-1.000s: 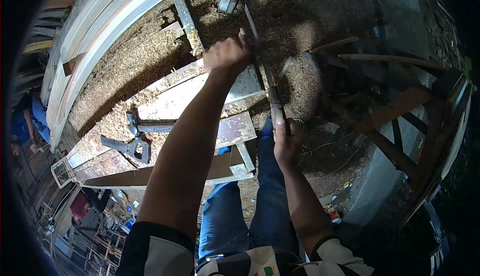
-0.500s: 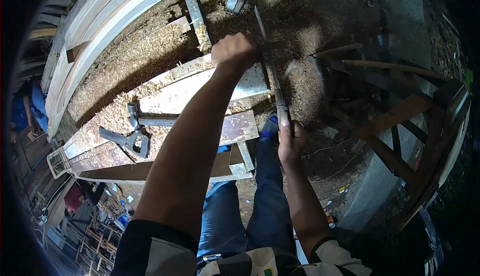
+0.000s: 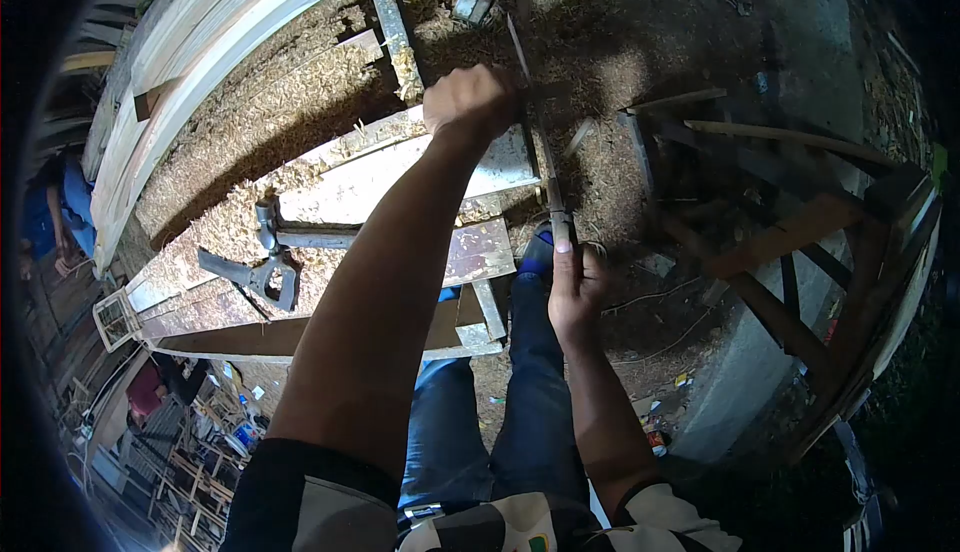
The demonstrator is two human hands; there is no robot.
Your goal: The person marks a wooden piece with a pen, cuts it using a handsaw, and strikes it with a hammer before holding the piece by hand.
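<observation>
My left hand is a closed fist at the right end of the pale board. Its fingers are turned away, so what they grip is hidden. Just right of the fist, a dark piece lies in shadow across the blade; its kind is unclear. My right hand wraps the handle of what looks like a handsaw, thumb laid along the top. The narrow blade, seen edge-on, runs away from me past the board's end. Left of my forearm, a hammer and a dark tool with a looped grip lie among shavings.
A long curved wooden hull or beam arcs across the upper left. Wooden frames stand at the right. Shavings cover the ground. Another person in blue is at the far left. My foot is below the blade.
My right hand and the saw have shifted slightly toward my body. The left fist stays in place at the board's end.
</observation>
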